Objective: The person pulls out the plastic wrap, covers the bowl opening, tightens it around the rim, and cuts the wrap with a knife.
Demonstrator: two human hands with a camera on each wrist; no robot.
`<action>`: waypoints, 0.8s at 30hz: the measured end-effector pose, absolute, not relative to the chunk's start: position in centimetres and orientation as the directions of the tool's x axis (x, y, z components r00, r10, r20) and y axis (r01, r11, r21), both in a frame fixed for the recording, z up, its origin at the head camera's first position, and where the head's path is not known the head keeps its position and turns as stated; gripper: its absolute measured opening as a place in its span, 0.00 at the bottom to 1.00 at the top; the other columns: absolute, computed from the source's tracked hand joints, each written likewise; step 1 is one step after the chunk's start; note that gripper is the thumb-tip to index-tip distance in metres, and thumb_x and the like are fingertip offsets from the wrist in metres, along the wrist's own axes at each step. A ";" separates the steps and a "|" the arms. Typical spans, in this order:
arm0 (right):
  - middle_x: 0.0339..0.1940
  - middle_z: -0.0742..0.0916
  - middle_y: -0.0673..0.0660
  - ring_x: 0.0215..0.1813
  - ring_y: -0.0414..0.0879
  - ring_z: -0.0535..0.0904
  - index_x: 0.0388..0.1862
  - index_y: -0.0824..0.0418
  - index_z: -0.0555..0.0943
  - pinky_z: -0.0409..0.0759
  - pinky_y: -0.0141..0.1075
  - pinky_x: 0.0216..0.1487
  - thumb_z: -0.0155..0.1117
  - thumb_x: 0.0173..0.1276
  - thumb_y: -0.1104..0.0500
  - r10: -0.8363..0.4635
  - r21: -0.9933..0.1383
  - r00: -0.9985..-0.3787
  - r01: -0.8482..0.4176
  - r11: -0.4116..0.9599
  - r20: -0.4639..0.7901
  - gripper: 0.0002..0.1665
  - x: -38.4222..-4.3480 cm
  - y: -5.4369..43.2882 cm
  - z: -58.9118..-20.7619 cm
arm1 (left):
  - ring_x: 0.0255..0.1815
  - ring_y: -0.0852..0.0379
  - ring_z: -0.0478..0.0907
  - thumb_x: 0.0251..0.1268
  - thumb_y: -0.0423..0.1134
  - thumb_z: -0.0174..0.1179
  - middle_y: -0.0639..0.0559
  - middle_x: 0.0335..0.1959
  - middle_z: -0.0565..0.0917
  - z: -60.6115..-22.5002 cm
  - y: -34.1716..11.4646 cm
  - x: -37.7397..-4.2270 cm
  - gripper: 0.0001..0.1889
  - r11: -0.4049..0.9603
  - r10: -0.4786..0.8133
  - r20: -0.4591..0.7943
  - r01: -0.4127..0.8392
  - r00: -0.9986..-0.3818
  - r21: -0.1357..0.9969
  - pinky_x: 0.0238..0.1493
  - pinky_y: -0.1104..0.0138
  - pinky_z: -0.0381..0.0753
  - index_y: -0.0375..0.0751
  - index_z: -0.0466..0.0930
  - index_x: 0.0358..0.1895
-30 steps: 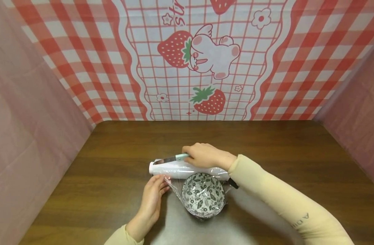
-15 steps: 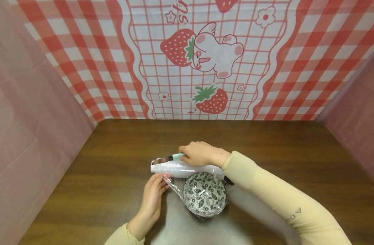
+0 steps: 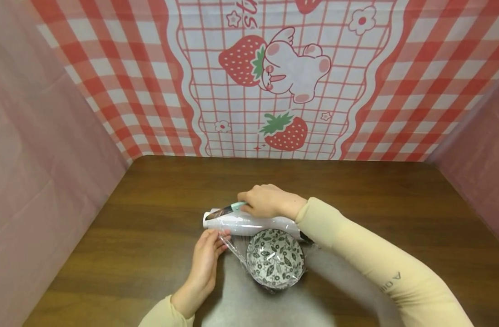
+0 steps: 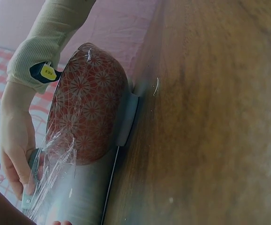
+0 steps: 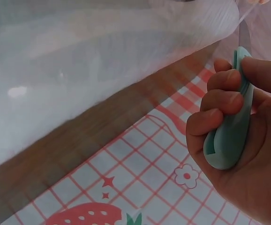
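Beside the white roll (image 3: 233, 224), the right hand (image 3: 267, 200) grips 1 green-handled knife (image 5: 234, 133).

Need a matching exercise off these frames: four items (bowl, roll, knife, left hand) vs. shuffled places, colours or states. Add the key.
Column one:
1. bowl
2. roll
3. knife
4. left hand

Column two:
A. gripped by the right hand
B. red patterned outside, leaf pattern inside
C. pinching clear film
D. white, lying on the far side of the bowl from the person

Pairs: 1-B, 2-D, 3-A, 4-C
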State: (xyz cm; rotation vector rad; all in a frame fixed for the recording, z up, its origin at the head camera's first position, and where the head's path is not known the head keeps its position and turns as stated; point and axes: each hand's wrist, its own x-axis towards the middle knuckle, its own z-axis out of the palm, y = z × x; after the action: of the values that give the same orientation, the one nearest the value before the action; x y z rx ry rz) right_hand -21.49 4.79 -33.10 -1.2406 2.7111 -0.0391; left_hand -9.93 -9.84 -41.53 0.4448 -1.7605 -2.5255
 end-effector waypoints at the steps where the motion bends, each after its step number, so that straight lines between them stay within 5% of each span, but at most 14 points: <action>1: 0.26 0.82 0.51 0.29 0.46 0.79 0.36 0.52 0.74 0.77 0.43 0.31 0.52 0.67 0.50 -0.755 -0.085 -0.643 -0.752 0.654 -0.128 0.08 -21.5 4.8 -33.1 | 0.37 0.61 0.78 0.69 0.34 0.39 0.54 0.32 0.80 -41.5 -9.8 -9.9 0.08 -0.356 -0.188 -0.211 -0.134 -0.959 0.925 0.41 0.71 0.73 0.41 0.66 0.31; 24: 0.20 0.77 0.47 0.25 0.43 0.75 0.37 0.52 0.74 0.75 0.41 0.28 0.52 0.67 0.51 -0.781 -0.074 -0.610 -0.780 0.622 -0.136 0.07 -21.2 2.9 -33.9 | 0.36 0.61 0.74 0.68 0.34 0.42 0.53 0.35 0.75 -41.5 -9.9 -10.3 0.06 -0.335 -0.148 -0.176 -0.118 -0.973 0.935 0.44 0.68 0.72 0.44 0.65 0.31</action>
State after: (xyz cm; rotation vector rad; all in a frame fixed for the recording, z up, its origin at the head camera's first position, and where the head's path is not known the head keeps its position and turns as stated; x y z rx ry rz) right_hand -21.17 2.88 -33.91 -1.3028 2.6875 -0.0104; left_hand -10.25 -9.90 -41.45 0.3601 -1.7999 -2.5263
